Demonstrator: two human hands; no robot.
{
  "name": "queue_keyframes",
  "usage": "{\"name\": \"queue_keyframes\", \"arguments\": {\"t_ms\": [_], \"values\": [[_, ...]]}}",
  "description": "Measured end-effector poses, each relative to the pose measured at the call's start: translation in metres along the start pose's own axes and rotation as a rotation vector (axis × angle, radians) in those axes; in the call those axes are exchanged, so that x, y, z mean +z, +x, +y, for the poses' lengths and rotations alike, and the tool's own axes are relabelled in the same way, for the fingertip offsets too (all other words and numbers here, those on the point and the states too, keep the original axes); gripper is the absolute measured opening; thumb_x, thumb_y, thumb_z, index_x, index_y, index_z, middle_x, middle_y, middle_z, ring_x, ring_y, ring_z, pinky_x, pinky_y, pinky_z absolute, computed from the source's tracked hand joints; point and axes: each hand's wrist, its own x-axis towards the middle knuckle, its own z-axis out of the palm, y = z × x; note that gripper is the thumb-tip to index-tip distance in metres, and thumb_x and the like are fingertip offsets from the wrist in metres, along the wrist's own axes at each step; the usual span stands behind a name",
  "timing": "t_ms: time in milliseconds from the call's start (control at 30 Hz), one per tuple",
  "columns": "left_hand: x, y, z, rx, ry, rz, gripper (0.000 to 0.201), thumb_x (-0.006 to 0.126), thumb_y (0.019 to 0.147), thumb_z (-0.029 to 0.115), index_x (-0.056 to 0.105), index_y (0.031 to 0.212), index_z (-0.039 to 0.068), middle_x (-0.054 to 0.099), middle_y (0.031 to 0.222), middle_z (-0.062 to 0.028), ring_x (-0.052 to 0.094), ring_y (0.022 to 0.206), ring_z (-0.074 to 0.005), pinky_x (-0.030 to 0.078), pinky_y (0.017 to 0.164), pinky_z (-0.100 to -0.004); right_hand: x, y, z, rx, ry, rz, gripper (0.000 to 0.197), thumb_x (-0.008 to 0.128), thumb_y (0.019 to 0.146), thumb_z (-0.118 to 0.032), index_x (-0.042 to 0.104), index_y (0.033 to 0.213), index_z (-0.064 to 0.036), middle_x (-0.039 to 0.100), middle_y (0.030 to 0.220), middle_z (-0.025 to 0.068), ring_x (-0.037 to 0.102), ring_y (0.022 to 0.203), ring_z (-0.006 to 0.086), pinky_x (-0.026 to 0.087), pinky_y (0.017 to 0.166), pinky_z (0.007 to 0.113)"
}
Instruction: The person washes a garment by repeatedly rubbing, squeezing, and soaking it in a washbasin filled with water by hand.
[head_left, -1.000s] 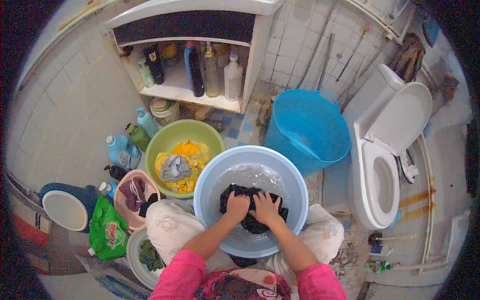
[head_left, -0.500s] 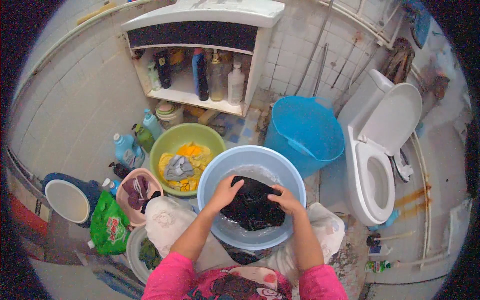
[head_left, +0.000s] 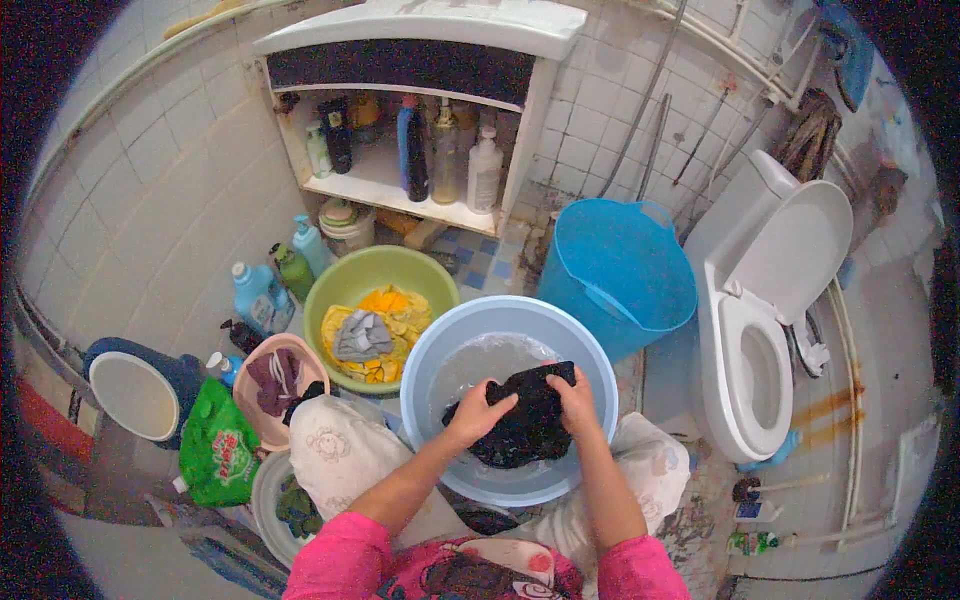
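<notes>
A black cloth (head_left: 525, 425) hangs between my two hands, its lower part in the water of a light blue basin (head_left: 592, 350). On its left side my left hand (head_left: 480, 412) grips the fabric between thumb and fingers. My right hand (head_left: 572, 398) pinches the upper right edge, which is raised a little above the water. The basin sits between my knees, with water and some suds showing beyond the cloth. What kind of garment the cloth is, I cannot make out.
Left of the basin are a green basin (head_left: 447, 275) with yellow and grey clothes, a pink basin (head_left: 243, 390) with purple cloth, a green detergent pouch (head_left: 217, 445) and several bottles. A blue bucket (head_left: 620, 290) and a white toilet (head_left: 735, 350) stand right; a cabinet (head_left: 440, 195) stands ahead.
The black cloth was spread flat in the basin; its upper edge is now lifted and bunched between my hands. My left hand has shifted right and slightly down. The view tilts slightly.
</notes>
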Motion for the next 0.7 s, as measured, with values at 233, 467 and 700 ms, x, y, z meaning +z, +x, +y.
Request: {"name": "queue_keyframes", "arguments": {"t_ms": [233, 467, 700], "values": [[0.031, 0.021, -0.044, -0.344, -1.082, 0.17, 0.028, 0.04, 0.09, 0.024, 0.045, 0.107, 0.002, 0.056, 0.096, -0.013, 0.056, 0.084, -0.0225, 0.046, 0.075, -0.0354, 0.07, -0.064, 0.013, -0.51, -0.462, -0.169, 0.045, 0.051, 0.082, -0.01, 0.034, 0.123, -0.0033, 0.039, 0.126, 0.0172, 0.039, 0.115, 0.0311, 0.032, 0.095, 0.035], [0.033, -0.004, -0.014, -0.102, -0.574, 0.104, 0.039, 0.041, 0.09, 0.027, 0.044, 0.116, -0.002, 0.048, 0.112, -0.0124, 0.045, 0.103, -0.0192, 0.033, 0.092, -0.0294, 0.058, -0.032, -0.001, -0.116, -0.426, -0.077, 0.036, 0.044, 0.086, -0.013, 0.041, 0.121, -0.0039, 0.037, 0.13, 0.0178, 0.038, 0.118, 0.0321, 0.031, 0.096, 0.036], [0.023, 0.022, -0.041, -0.41, -1.114, 0.132, 0.041, 0.039, 0.089, 0.038, 0.051, 0.105, 0.002, 0.055, 0.098, -0.011, 0.053, 0.092, -0.0212, 0.042, 0.079, -0.0348, 0.087, -0.07, 0.015, -0.478, -0.474, -0.218, 0.047, 0.049, 0.079, 0.0, 0.04, 0.124, -0.0054, 0.015, 0.142, 0.0132, 0.015, 0.13, 0.03, 0.014, 0.105, 0.037]]}}
